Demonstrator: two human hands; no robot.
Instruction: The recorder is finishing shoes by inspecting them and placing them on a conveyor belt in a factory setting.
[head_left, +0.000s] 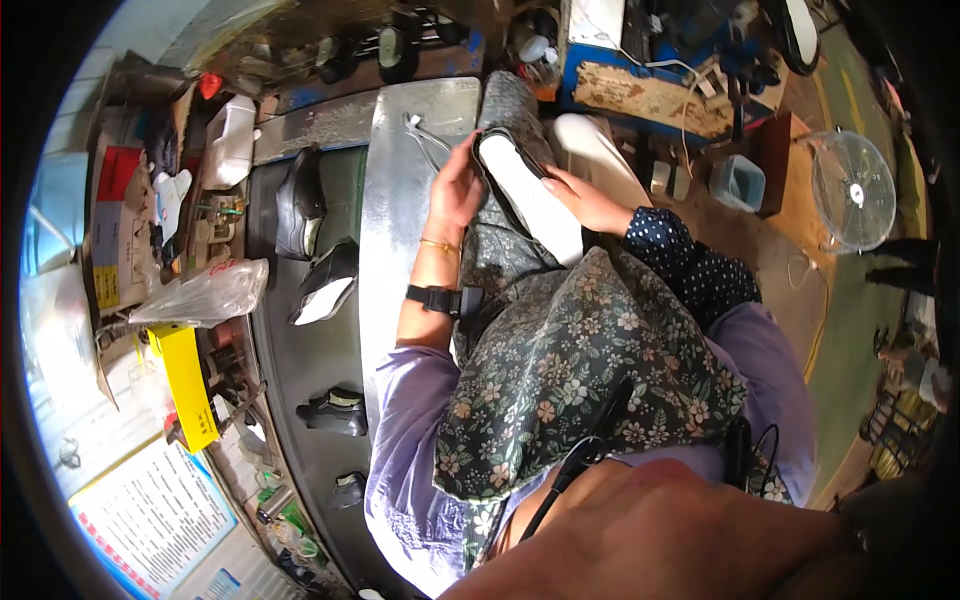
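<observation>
A black shoe (530, 195) lies bottom up above my lap, its white underside facing me. My left hand (458, 190) grips its left edge near the far end, the fingers partly hidden behind it. From the other side my right hand (592, 205) holds the shoe, thumb on the edge of the white underside and the other fingers out of sight beneath. A metal hand tool with two thin grey handles (428, 135) rests on the metal tabletop (395, 215), just beyond my left hand.
Left of the tabletop, a dark conveyor belt (285, 350) carries several black shoes (300, 205). Farther left are a yellow box (185, 388), a plastic bag (205, 293) and a white jug (232, 143). Rightward stand a clear bin (737, 183) and a round fan (853, 192).
</observation>
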